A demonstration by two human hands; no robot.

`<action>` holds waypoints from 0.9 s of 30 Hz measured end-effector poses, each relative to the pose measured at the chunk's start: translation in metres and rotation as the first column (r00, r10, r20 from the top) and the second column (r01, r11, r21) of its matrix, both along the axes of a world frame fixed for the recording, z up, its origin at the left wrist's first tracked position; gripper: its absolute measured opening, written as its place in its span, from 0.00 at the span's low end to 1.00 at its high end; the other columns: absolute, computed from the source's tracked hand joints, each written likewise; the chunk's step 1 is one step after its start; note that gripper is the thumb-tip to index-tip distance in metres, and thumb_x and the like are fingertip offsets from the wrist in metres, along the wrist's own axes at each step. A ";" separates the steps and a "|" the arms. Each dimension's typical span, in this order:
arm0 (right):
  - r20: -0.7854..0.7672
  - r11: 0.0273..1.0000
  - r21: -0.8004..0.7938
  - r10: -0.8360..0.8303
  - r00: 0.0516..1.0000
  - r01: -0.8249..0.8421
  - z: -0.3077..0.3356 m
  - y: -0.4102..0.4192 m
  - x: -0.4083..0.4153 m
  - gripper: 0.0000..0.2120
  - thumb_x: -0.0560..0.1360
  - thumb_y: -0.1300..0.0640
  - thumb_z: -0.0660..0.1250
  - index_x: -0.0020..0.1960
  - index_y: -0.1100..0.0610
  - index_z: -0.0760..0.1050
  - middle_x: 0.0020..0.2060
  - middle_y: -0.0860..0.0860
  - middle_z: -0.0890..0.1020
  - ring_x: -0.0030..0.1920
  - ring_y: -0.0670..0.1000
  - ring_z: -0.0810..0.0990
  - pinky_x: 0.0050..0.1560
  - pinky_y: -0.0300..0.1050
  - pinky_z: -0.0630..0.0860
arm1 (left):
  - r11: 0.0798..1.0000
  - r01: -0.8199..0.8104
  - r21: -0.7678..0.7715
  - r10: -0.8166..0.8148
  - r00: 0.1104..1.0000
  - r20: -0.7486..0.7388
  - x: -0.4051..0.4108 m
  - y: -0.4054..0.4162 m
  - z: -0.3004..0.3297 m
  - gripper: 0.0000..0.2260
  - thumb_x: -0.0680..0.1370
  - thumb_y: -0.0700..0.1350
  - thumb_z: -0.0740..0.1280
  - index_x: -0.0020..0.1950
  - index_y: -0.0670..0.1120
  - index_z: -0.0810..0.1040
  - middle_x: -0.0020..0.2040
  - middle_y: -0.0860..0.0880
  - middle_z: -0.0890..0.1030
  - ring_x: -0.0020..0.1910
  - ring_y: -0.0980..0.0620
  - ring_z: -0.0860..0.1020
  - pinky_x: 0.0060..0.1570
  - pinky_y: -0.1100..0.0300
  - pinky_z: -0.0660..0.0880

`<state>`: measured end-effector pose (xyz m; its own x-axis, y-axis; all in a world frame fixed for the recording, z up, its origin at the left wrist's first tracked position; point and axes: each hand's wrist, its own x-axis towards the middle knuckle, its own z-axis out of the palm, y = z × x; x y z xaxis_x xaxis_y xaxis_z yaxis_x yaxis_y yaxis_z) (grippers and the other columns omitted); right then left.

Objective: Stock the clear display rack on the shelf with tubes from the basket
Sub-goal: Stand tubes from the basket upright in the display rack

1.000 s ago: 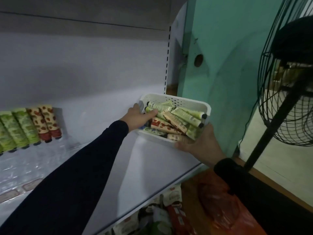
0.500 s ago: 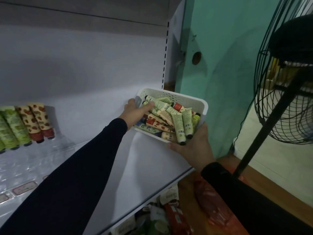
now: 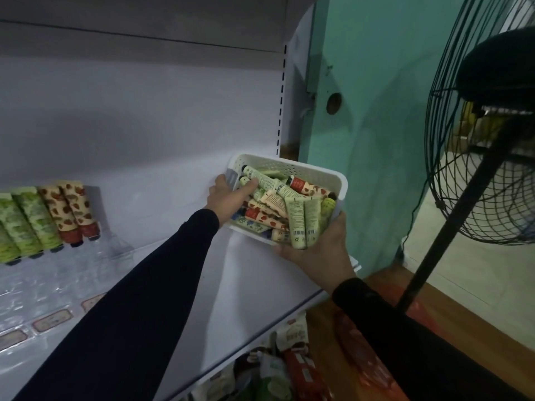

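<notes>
Tubes (image 3: pixel 292 209), a jumbled heap of pale green and cream ones with red spotted prints and dark caps, fill the white perforated plastic basket (image 3: pixel 307 172), and that basket is up off the white metal shelf (image 3: pixel 252 285), tilted toward the camera at the shelf's right end. The left hand (image 3: pixel 228 198) is clamped on the basket's left rim, thumb hooked over the edge and lying among the tubes, fingers wrapped around the outside. The right hand (image 3: pixel 318 250) cups the near right corner from below, thumb up along the side wall, gripping the basket; a few tubes poke over the low front edge right above that palm. Both arms wear dark long sleeves (image 3: pixel 139 308). Over on the left sits the clear plastic display rack (image 3: pixel 58 273), well apart from the basket, its back row holding upright green tubes (image 3: pixel 26 227) and two red-spotted cream tubes (image 3: pixel 72 209) standing caps down, with bare clear slots in front of them. A teal wall (image 3: pixel 376 117) stands behind the basket, and a black wire-caged pedestal fan (image 3: pixel 480 157) looms on the right. Packaged goods (image 3: pixel 283 369) crowd the level beneath the shelf.
</notes>
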<state>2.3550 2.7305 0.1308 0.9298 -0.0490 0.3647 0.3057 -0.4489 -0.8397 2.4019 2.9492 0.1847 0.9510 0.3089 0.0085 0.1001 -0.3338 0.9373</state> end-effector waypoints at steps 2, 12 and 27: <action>0.026 0.999 0.032 -0.031 0.999 0.030 -0.001 0.005 -0.003 0.62 0.53 0.31 0.78 0.72 0.60 0.53 0.69 0.55 0.66 0.69 0.55 0.70 0.63 0.55 0.75 | 1.000 0.000 0.029 0.000 1.000 -0.003 -0.003 -0.003 0.001 0.57 0.57 0.79 0.67 0.78 0.55 0.52 0.76 0.46 0.59 0.70 0.40 0.69 0.65 0.40 0.72; 0.091 0.975 -0.155 -0.146 0.985 0.158 -0.010 0.029 -0.021 0.64 0.62 0.36 0.76 0.76 0.65 0.39 0.74 0.63 0.51 0.74 0.62 0.61 0.66 0.58 0.72 | 0.986 -0.011 0.168 0.020 0.999 -0.051 -0.012 0.009 -0.002 0.42 0.73 0.71 0.60 0.77 0.46 0.56 0.72 0.40 0.68 0.67 0.40 0.71 0.65 0.47 0.70; -0.018 0.987 -0.162 -0.014 1.000 0.011 -0.029 0.043 -0.039 0.56 0.72 0.44 0.72 0.76 0.64 0.32 0.77 0.59 0.48 0.76 0.58 0.57 0.73 0.51 0.64 | 0.993 0.030 0.111 -0.011 0.986 -0.167 -0.050 0.019 -0.020 0.47 0.76 0.68 0.61 0.79 0.49 0.34 0.81 0.43 0.52 0.76 0.41 0.61 0.71 0.50 0.64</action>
